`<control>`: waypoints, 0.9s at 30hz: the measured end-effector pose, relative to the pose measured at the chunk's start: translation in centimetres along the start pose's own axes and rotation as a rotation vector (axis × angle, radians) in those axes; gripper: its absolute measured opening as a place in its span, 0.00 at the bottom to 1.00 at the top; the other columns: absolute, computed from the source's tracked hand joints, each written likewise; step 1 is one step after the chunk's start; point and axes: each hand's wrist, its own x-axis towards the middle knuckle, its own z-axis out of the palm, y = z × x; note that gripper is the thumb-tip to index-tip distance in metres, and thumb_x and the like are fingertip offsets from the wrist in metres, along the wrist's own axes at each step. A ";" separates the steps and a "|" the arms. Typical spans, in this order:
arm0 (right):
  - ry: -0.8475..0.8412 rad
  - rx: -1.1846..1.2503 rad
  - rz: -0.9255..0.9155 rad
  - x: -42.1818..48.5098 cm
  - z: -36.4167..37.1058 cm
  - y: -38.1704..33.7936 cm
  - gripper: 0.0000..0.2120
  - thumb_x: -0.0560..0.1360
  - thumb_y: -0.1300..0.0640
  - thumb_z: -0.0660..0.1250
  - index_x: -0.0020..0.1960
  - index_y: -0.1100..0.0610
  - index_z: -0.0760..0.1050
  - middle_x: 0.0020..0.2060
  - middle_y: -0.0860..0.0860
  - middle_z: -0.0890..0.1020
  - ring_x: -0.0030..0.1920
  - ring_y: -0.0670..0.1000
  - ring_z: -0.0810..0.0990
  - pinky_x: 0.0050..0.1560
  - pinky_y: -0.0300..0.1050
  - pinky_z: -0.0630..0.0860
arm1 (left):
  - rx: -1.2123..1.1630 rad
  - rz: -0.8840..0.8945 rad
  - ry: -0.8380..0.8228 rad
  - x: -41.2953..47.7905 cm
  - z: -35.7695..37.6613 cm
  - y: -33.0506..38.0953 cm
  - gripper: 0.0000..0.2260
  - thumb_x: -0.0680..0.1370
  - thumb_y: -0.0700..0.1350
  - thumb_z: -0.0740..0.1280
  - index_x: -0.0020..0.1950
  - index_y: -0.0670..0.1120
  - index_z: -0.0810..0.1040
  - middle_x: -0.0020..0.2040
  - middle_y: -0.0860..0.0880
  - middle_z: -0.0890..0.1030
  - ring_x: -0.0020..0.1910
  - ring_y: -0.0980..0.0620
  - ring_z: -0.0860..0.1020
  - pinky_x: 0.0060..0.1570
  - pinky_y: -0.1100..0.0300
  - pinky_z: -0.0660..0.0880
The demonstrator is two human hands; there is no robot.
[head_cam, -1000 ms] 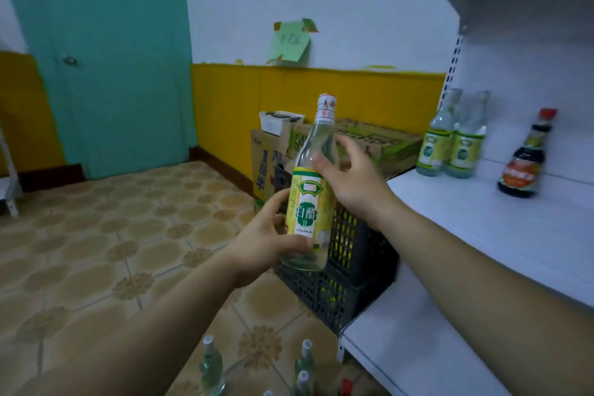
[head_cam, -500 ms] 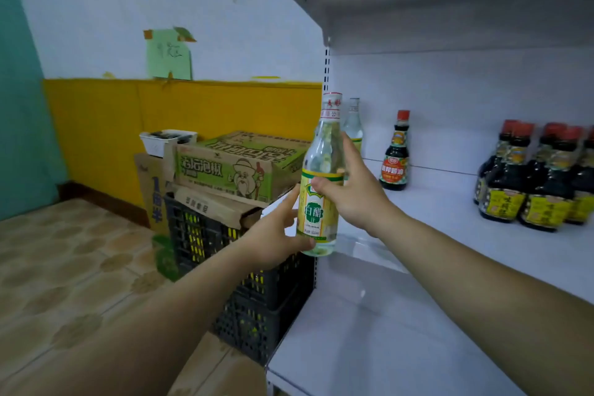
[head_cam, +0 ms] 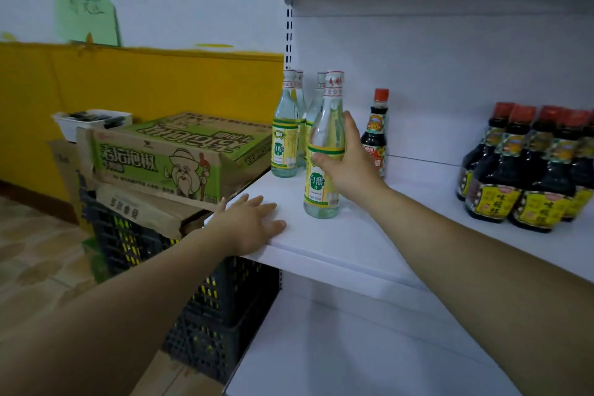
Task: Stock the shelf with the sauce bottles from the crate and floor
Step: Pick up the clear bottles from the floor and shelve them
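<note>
Right, nearest us, the left hand (head_cam: 247, 223) lies flat with fingers spread on the front left corner of the shelf (head_cam: 353, 247), bracing there and holding nothing. Just below that corner sits the black crate (head_cam: 205, 315), with a green cardboard box (head_cam: 173, 157) stacked above it. A little further in, the right hand (head_cam: 350, 164) wraps the clear vinegar bottle (head_cam: 319, 185) at its shoulder, thumb across the front, fingers curled behind the glass. It stands upright and its base looks to be down on the shelf near the left edge, though I can't be certain. Glass full of liquid: I'd judge it hefty, rigid, slick and breakable, so a full wrap at the shoulder or label beats a pinch on the thin neck. Behind it, a few matching bottles (head_cam: 284, 138) stand at the back left corner, close enough to knock. Just beside those is one dark sauce bottle (head_cam: 374, 135), and a dark bottle cluster (head_cam: 520, 177) is well apart toward the right.
</note>
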 end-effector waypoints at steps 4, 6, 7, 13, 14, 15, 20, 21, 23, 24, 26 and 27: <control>0.011 -0.030 0.033 2.7 1.5 1.6 0.42 0.74 0.51 0.70 0.76 0.41 0.45 0.66 0.46 0.74 0.61 0.51 0.76 0.60 0.53 0.75 | 0.052 0.042 -0.073 0.6 0.3 -0.4 0.27 0.78 0.65 0.47 0.76 0.60 0.48 0.79 0.52 0.45 0.77 0.47 0.44 0.71 0.39 0.41; 0.024 -0.040 0.048 4.0 2.3 2.1 0.42 0.75 0.51 0.70 0.76 0.41 0.44 0.66 0.48 0.74 0.62 0.51 0.76 0.61 0.56 0.75 | 0.089 0.058 -0.080 0.6 0.5 -0.5 0.27 0.79 0.64 0.46 0.77 0.60 0.47 0.78 0.52 0.44 0.77 0.47 0.43 0.71 0.39 0.42; 0.036 -0.047 0.053 4.6 2.7 2.3 0.41 0.75 0.51 0.69 0.76 0.41 0.44 0.66 0.48 0.74 0.61 0.52 0.76 0.61 0.56 0.75 | 0.095 0.061 -0.074 0.6 0.6 -0.5 0.27 0.79 0.64 0.45 0.77 0.60 0.47 0.78 0.52 0.44 0.77 0.47 0.43 0.72 0.39 0.42; 0.073 -0.068 0.061 7.8 4.2 3.8 0.41 0.75 0.51 0.69 0.77 0.42 0.44 0.62 0.48 0.76 0.57 0.50 0.77 0.58 0.51 0.75 | 0.051 0.047 -0.005 0.5 1.1 -0.5 0.27 0.78 0.65 0.46 0.76 0.62 0.47 0.78 0.53 0.45 0.77 0.50 0.44 0.72 0.42 0.42; 0.083 -0.070 0.064 8.2 4.3 4.0 0.41 0.75 0.51 0.69 0.77 0.42 0.44 0.61 0.48 0.76 0.56 0.50 0.78 0.57 0.51 0.75 | 0.058 0.049 0.001 0.5 1.1 -0.6 0.26 0.78 0.65 0.46 0.76 0.62 0.47 0.78 0.54 0.45 0.77 0.50 0.44 0.72 0.43 0.42; 0.091 -0.073 0.068 8.6 4.4 4.2 0.41 0.75 0.51 0.68 0.77 0.42 0.44 0.61 0.47 0.76 0.55 0.50 0.78 0.57 0.51 0.76 | 0.066 0.052 0.006 0.5 1.1 -0.6 0.26 0.78 0.65 0.46 0.76 0.63 0.47 0.78 0.54 0.45 0.77 0.50 0.44 0.72 0.43 0.42; 0.108 -0.096 0.081 9.6 5.0 4.9 0.41 0.76 0.50 0.68 0.76 0.42 0.43 0.62 0.48 0.75 0.55 0.51 0.78 0.57 0.55 0.76 | 0.074 0.056 0.014 0.4 1.3 -0.6 0.26 0.78 0.65 0.45 0.75 0.63 0.47 0.78 0.53 0.45 0.77 0.50 0.44 0.72 0.43 0.42; 0.113 -0.104 0.084 9.8 5.1 5.0 0.41 0.76 0.49 0.68 0.76 0.42 0.43 0.63 0.49 0.74 0.57 0.52 0.77 0.58 0.55 0.76 | 0.074 0.055 0.012 0.4 1.3 -0.6 0.26 0.78 0.66 0.45 0.75 0.63 0.46 0.78 0.53 0.45 0.77 0.50 0.44 0.72 0.43 0.42; 0.118 -0.116 0.084 10.1 5.2 5.1 0.41 0.76 0.49 0.67 0.77 0.42 0.42 0.65 0.50 0.73 0.59 0.53 0.77 0.59 0.55 0.75 | 0.072 0.055 0.011 0.4 1.3 -0.6 0.26 0.78 0.66 0.45 0.75 0.63 0.46 0.78 0.53 0.45 0.77 0.50 0.44 0.72 0.43 0.42; 0.120 -0.122 0.084 10.2 5.3 5.2 0.41 0.76 0.49 0.67 0.77 0.42 0.42 0.65 0.50 0.73 0.59 0.53 0.77 0.59 0.56 0.75 | 0.069 0.054 0.012 0.4 1.3 -0.7 0.26 0.78 0.66 0.45 0.75 0.63 0.46 0.78 0.54 0.45 0.77 0.50 0.44 0.72 0.43 0.42; 0.124 -0.126 0.083 10.4 5.4 5.3 0.40 0.76 0.49 0.66 0.77 0.42 0.41 0.66 0.50 0.72 0.60 0.53 0.77 0.60 0.56 0.75 | 0.072 0.056 0.016 0.4 1.3 -0.7 0.26 0.78 0.66 0.45 0.75 0.63 0.47 0.78 0.54 0.45 0.77 0.50 0.44 0.72 0.43 0.42; 0.124 -0.124 0.083 10.6 5.4 5.4 0.40 0.76 0.49 0.66 0.77 0.43 0.41 0.66 0.50 0.72 0.60 0.53 0.76 0.60 0.56 0.75 | 0.074 0.057 0.019 0.4 1.3 -0.6 0.26 0.78 0.66 0.45 0.75 0.63 0.47 0.78 0.54 0.45 0.77 0.50 0.44 0.72 0.43 0.42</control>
